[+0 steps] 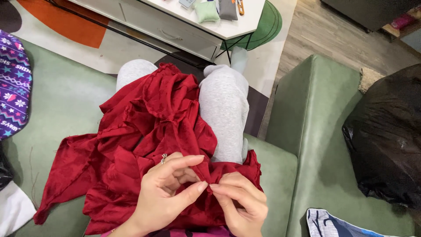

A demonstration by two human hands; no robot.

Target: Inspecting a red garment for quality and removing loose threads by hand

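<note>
A green sofa [307, 131] fills the frame, a white low table [210, 24] on a patterned rug [66, 22] beyond it. Seen from the head camera, a person in grey trousers [223, 105] sits with a crumpled red garment [144, 136] across the lap. The left hand [169, 188], a ring on one finger, pinches a fold of the red cloth between thumb and fingertips [199, 158]; the right hand [239, 202] grips the same fold just beside them, fingertips touching. A black plastic bag [386, 136] lies well right of the fingers, a purple patterned cloth [13, 83] far to their left.
</note>
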